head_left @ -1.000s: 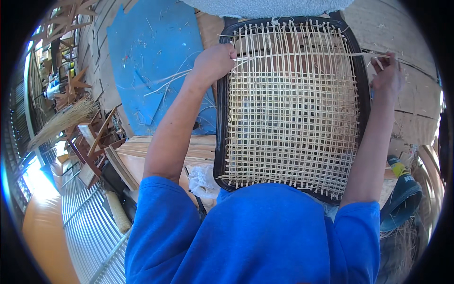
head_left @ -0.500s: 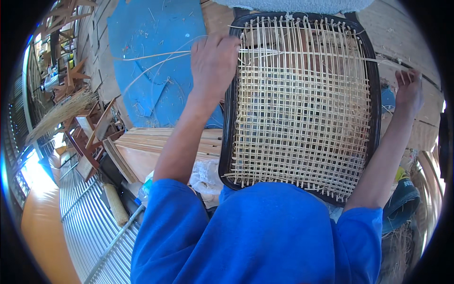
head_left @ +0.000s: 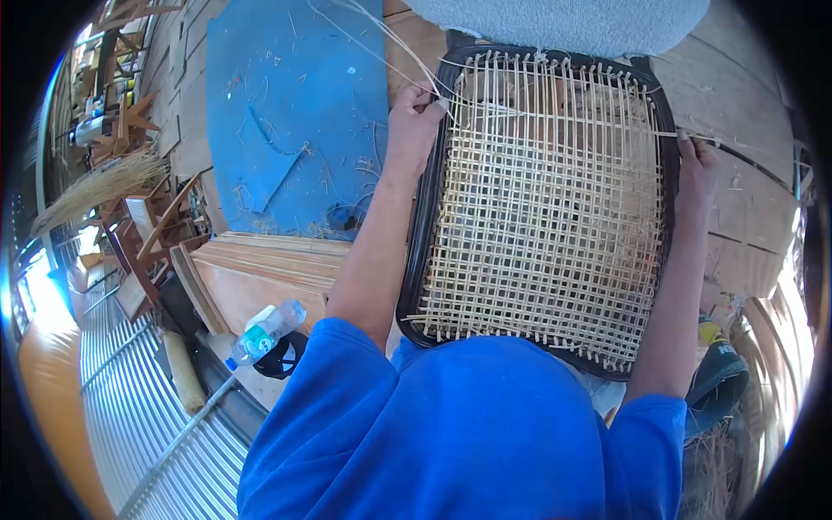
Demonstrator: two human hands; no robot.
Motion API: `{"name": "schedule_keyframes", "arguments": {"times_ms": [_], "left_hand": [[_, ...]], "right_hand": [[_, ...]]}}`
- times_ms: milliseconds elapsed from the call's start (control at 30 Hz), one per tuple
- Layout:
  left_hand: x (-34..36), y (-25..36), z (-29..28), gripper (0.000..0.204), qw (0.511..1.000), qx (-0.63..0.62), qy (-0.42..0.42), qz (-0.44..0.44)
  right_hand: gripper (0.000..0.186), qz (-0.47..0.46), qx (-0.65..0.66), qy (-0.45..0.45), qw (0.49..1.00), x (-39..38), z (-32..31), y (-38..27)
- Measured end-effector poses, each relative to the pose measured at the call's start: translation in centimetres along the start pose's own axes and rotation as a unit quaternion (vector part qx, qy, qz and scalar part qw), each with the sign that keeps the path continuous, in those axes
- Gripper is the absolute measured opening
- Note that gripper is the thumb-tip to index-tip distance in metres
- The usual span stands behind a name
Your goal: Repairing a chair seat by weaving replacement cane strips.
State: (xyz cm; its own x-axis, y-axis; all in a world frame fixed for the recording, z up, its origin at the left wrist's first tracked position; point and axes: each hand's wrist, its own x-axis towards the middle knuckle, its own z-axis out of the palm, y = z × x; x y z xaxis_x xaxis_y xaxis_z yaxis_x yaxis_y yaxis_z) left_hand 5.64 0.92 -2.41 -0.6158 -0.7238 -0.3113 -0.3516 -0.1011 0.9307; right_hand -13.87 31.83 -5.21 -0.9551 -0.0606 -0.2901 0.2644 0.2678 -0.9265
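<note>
A black chair-seat frame point(head_left: 423, 217) lies before me, filled with a pale woven cane lattice point(head_left: 555, 208). My left hand point(head_left: 414, 121) rests on the frame's upper left edge, fingers closed on thin cane strands point(head_left: 364, 26) that trail up and away over the floor. My right hand point(head_left: 696, 165) sits at the frame's right edge, pinching the end of a single cane strand point(head_left: 589, 121) that runs across the upper rows of the weave. My blue-sleeved arms reach up from the lower edge.
A blue mat point(head_left: 295, 113) with cane scraps lies left of the frame. Stacked wooden boards point(head_left: 260, 269), a plastic bottle point(head_left: 264, 329) and wooden chair parts point(head_left: 130, 225) sit at the left. A grey cushion point(head_left: 555, 22) is beyond the frame, plank floor point(head_left: 745, 78) at right.
My left hand has moved from over the weave to the frame's upper left edge, pulling the strands up. My right hand slid slightly down along the right edge.
</note>
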Motion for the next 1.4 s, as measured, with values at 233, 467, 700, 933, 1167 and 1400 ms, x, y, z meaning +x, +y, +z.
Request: {"name": "schedule_keyframes", "arguments": {"times_ms": [233,467,700,933,1167,1400], "left_hand": [[-0.1,0.2,-0.3,0.013,0.993,0.113,0.014,0.018],[-1.2,0.3,-0.4,0.012,0.985,0.147,0.080,0.037],[-1.1,-0.3,-0.5,0.007,0.989,-0.113,0.085,0.040],[-1.0,-1.0,-0.8,0.007,0.966,-0.249,0.074,0.021],[-1.4,-0.1,-1.1,0.008,0.963,-0.259,0.073,0.023],[-1.3,-0.5,-1.4,0.011,0.969,-0.228,0.091,-0.002]], "right_hand": [[0.015,0.049,0.030,0.021,0.998,0.7,-0.1,0.3],[0.013,0.042,0.071,0.014,0.996,0.5,-0.1,0.2],[0.017,0.077,0.073,0.019,0.994,0.9,-0.3,0.8],[0.016,0.082,0.066,0.034,0.994,0.5,-0.1,0.0],[0.019,0.150,0.117,0.076,0.979,0.1,-0.1,-1.4],[0.013,0.109,0.203,0.189,0.955,2.2,-1.6,-0.2]]}}
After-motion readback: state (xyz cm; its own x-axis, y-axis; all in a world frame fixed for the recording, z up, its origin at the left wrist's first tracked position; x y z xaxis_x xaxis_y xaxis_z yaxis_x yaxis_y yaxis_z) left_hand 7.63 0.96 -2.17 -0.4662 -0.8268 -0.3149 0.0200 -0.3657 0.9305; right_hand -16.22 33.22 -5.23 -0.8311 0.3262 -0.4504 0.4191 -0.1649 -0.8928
